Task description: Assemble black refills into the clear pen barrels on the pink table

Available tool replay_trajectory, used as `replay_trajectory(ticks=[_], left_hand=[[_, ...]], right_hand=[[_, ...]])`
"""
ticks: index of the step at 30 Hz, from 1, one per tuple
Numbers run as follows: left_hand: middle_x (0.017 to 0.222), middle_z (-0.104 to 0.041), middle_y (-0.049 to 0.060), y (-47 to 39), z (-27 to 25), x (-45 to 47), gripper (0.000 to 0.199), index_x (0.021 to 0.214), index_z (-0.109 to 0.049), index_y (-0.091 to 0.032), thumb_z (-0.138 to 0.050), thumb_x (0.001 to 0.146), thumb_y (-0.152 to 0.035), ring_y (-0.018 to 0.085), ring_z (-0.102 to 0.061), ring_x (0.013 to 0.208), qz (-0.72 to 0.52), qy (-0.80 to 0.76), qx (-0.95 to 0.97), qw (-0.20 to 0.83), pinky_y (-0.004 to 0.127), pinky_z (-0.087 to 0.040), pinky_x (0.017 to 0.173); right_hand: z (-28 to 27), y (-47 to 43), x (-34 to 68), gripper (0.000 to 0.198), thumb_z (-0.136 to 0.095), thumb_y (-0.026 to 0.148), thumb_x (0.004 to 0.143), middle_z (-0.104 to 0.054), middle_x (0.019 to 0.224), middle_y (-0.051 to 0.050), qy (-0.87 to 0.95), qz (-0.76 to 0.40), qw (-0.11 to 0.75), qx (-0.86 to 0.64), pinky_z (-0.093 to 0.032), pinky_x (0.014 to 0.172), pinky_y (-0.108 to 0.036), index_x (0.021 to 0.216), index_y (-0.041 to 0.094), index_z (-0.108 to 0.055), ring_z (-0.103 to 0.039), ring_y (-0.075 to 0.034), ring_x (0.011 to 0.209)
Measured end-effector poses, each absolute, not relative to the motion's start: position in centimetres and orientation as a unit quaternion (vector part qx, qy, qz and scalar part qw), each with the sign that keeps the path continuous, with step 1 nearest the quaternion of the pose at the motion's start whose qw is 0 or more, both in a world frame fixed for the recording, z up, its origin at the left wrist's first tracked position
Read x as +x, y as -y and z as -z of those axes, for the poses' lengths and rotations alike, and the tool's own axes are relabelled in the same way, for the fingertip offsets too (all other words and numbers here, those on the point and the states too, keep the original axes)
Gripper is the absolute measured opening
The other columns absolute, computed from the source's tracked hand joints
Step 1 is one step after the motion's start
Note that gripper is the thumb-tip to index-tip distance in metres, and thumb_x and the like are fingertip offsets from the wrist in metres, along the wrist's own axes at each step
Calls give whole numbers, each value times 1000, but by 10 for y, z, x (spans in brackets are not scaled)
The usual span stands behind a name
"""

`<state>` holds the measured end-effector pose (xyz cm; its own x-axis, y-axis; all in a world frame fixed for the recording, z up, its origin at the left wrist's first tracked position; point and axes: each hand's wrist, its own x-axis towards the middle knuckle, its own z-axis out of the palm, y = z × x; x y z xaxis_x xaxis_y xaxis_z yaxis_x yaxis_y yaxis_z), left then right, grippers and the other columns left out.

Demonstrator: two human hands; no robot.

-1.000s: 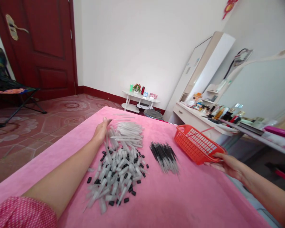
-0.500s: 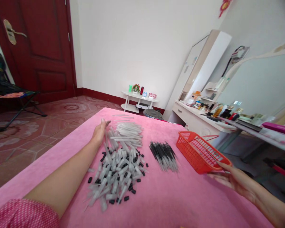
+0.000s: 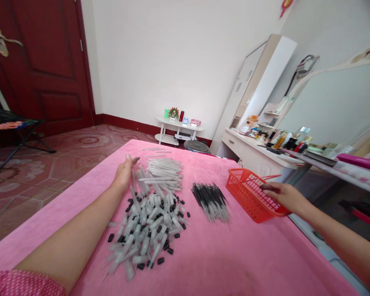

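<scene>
My left hand (image 3: 123,172) rests on its edge at the left side of the pens, fingers stretched out and thumb up, holding nothing. Beside it lies a stack of pale, translucent pen barrels (image 3: 163,172). Nearer to me spreads a loose heap of clear caps (image 3: 149,218) mixed with small black plugs (image 3: 160,260). A bundle of black-and-clear thin refills (image 3: 210,201) lies right of the heap. My right hand (image 3: 279,195) is over the red plastic basket (image 3: 249,201), its fingers bunched above the basket's inside; I cannot make out what is in them.
A pink cloth (image 3: 203,263) covers the table. A white dresser (image 3: 246,146) with bottles and a mirror stands at the right. At the back is a low white stand (image 3: 179,126) with small ornaments. A folding chair (image 3: 15,123) is at the left near the red door (image 3: 49,61).
My right hand has risen from under the basket's near corner to above its inside, its fingers drawing together. My left hand stays beside the barrels. The view has shifted slightly.
</scene>
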<state>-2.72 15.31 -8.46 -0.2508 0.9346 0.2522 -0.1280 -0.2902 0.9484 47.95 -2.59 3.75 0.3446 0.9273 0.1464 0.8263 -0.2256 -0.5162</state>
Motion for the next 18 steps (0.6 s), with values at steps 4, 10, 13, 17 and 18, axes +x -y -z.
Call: replay_trajectory(ticks=[4, 10, 13, 17, 18], left_hand=[[117, -59, 17, -154, 84, -28, 78, 106, -64, -10, -28, 74, -72, 29, -50, 114, -662, -440, 462, 394, 43, -33, 100], [119, -58, 17, -158, 88, -31, 76, 109, -62, -10, -26, 78, -69, 27, -50, 115, -660, -427, 475, 395, 40, -33, 100], [120, -57, 17, -159, 91, -32, 75, 111, -61, -9, -25, 79, -67, 25, -50, 115, -659, -417, 482, 399, 39, -32, 101], [120, -57, 18, -159, 92, -32, 75, 111, -61, -9, -25, 79, -67, 25, -50, 115, -661, -414, 482, 398, 39, -32, 101], [120, -57, 18, -159, 92, -32, 75, 110, -61, -9, -25, 79, -67, 26, -51, 114, -662, -416, 481, 398, 39, -32, 101]], right_hand=[[-19, -13, 468, 35, -71, 16, 53, -68, 101, -8, 626, -187, 246, -716, -41, 90, -32, 88, 17, -70, -58, -27, 96], [-5, -28, 459, 20, -66, 14, 55, -71, 86, -9, 664, -168, 202, -700, -44, 82, -33, 75, 15, -71, -62, -28, 84], [-1, -32, 466, 10, -63, 11, 57, -70, 73, -6, 667, -202, 173, -696, -46, 73, -30, 64, 14, -69, -62, -26, 74], [2, -35, 470, 8, -62, 9, 58, -68, 62, -3, 658, -229, 197, -689, -46, 67, -25, 61, 14, -68, -61, -23, 70], [2, -35, 468, 9, -63, 9, 57, -68, 62, -3, 645, -244, 210, -693, -46, 66, -24, 62, 13, -69, -61, -22, 69]])
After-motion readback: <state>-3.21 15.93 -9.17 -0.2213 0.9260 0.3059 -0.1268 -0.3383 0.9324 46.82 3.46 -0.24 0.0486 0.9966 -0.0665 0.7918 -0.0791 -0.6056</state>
